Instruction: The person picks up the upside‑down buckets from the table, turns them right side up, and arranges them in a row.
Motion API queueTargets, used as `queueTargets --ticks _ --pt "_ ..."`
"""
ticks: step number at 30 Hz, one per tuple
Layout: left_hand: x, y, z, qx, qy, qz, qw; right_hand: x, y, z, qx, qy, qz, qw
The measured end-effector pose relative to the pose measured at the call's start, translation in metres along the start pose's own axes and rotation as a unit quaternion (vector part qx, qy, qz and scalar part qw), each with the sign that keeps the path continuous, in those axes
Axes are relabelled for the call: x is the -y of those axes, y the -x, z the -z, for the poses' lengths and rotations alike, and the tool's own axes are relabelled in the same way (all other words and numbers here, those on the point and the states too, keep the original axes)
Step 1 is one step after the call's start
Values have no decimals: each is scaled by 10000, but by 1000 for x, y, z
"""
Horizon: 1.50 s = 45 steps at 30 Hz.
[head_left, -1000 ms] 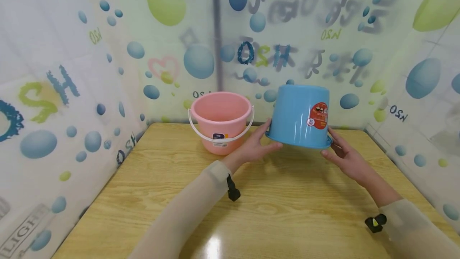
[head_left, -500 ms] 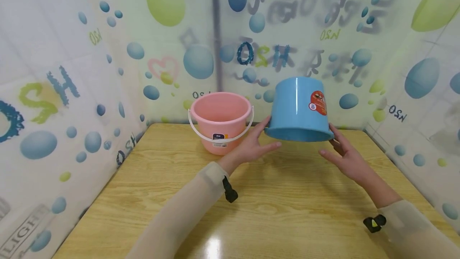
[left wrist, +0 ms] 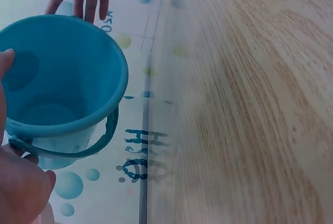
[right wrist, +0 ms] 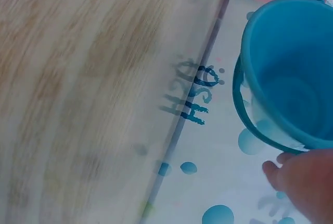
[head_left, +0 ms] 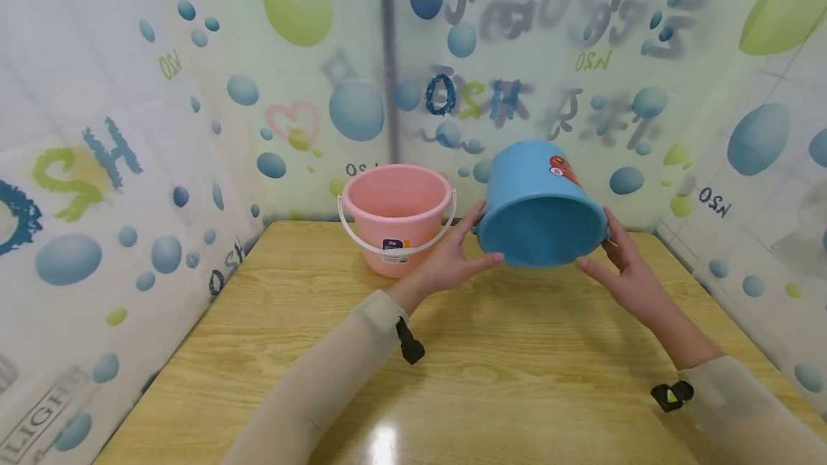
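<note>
A light-blue plastic bucket [head_left: 523, 174] with a red label is held up over the table, tipped so that its mouth faces me and downward. My left hand [head_left: 449, 260] grips its left side at the rim, thumb toward the near edge and fingers behind. On the opposite side my right hand [head_left: 629, 282] holds the rim near the handle joint. The bucket's blue handle [left wrist: 106, 135] hangs behind the rim, seen in the left wrist view. Behind my left hand, a pink bucket [head_left: 388, 227] stands upright on the table, its white handle [head_left: 362, 239] lowered across the front.
The wood-grain table [head_left: 491, 393] reaches back to a patterned curtain [head_left: 291, 185]. More printed sheeting flanks it on the left and right. The pink bucket stands close to the left of the blue one.
The blue bucket has tilted from nearly upside down, its base swinging away, so its inside now shows. My right hand has shifted slightly with the rim. The pink bucket has stayed put.
</note>
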<state>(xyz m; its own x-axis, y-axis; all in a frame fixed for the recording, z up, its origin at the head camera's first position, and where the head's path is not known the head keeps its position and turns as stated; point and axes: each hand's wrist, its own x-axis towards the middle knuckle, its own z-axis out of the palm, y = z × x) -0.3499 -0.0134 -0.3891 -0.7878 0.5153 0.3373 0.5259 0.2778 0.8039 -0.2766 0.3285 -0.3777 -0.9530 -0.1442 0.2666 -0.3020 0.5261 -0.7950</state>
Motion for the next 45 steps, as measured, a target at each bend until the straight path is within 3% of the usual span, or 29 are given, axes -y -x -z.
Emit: queueTargets --ticks 7,12,20,24,28,36,45 --pt "-5 0 3 -113 235 -309 9992 5 -2 -1 -29 -418 363 9985" --pt "-5 0 7 57 444 -525 9976 6 -2 -1 62 -647 434 9969" --pt "-4 5 20 433 592 -180 9971 7 0 1 318 -891 696 9931" --pt "-5 7 24 529 714 -252 9957 5 0 1 367 -704 821 9935" --pt "-4 7 25 465 690 -359 9959 2 1 2 467 -628 892 9929" --pt "-5 6 25 347 482 -263 9979 0 3 5 564 -630 1003 9914" --pt "-5 4 17 274 411 -92 9987 -11 1 9 527 -1070 1334 9839"
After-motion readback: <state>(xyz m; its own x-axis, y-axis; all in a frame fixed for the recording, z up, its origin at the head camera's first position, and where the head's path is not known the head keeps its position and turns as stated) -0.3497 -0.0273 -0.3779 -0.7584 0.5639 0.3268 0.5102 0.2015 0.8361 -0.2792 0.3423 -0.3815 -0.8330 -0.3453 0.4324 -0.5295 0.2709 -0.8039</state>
